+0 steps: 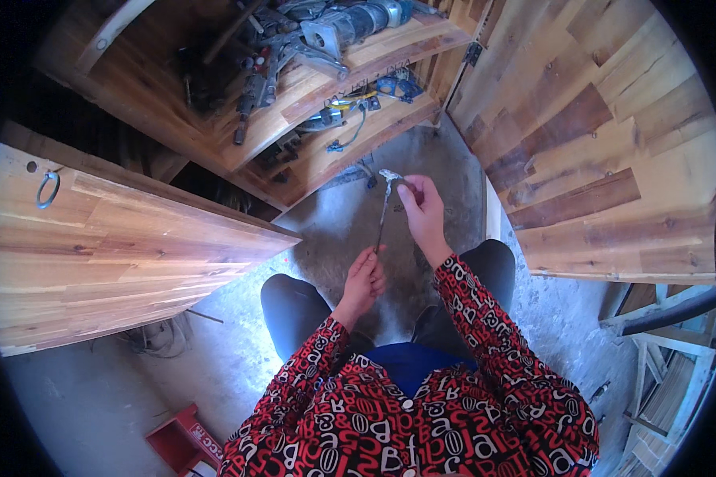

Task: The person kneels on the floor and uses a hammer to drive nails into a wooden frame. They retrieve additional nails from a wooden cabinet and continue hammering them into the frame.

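A thin dark metal rod with a whitish T-shaped end [384, 208] stands nearly upright over the floor in front of me. Its lower end is in my left hand [361, 285], whose fingers are wrapped round it. At the top, the thumb and forefinger of my right hand [424, 215] pinch at the edge of the T-shaped end. The exact contact of those fingertips is too small to make out fully.
Ahead stands a wooden cabinet with power tools [350, 25] on one shelf and cables [358, 119] on a lower one. Its open doors, left [119, 246] and right [589, 151], flank me. A red box [181, 441] lies lower left, a metal rack [664, 342] at right.
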`<state>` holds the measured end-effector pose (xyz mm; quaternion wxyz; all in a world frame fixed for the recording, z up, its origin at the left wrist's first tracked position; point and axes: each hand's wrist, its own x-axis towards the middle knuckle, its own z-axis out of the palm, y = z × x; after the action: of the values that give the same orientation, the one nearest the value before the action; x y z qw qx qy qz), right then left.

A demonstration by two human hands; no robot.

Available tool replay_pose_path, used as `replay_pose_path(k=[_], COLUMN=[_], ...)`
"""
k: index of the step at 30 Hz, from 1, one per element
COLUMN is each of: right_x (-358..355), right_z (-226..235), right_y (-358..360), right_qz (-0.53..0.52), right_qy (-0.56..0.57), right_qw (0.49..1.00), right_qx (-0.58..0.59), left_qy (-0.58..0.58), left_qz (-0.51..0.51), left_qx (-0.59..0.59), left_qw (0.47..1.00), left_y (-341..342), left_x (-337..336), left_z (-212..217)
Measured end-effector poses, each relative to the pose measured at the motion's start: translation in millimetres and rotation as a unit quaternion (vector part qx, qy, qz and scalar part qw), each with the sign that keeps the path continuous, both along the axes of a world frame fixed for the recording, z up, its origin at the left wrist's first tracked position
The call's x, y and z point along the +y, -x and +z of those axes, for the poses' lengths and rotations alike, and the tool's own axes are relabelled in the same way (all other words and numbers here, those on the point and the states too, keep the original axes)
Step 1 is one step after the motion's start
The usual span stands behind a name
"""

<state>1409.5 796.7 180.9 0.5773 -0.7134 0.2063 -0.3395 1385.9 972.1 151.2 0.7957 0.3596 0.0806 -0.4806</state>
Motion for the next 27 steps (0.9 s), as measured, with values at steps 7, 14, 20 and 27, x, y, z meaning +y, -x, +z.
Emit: replay_pose_path(k=[7, 14, 20, 27], right_x=[-12.6, -9.3, -0.7, 6.9], right_z=[17.2, 21.6, 24.5, 15.4], right_y=[-9.0, -7.1, -9.9, -12.4], right_qz=[0.064, 0.167, 0.23, 0.185], right_qy=[-0.014, -0.27, -0.397, -0.337], right_qw=[0.991, 0.944, 0.888, 0.923], right_qx=[0.119, 0.096, 0.037, -0.003], left_qy=[-0.199, -0.331, -0.347, -0.359], left_qz=[0.028, 0.09, 0.142, 0.14], left_qx=[-0.312, -0.491, -0.547, -0.532], left_qw=[0.929, 0.801, 0.749, 0.754], left_y=[7.3, 10.7, 7.1, 12.9], left_x=[6.8, 16.4, 21.2, 15.7], left_z=[-16.7, -18.1, -14.1, -9.4])
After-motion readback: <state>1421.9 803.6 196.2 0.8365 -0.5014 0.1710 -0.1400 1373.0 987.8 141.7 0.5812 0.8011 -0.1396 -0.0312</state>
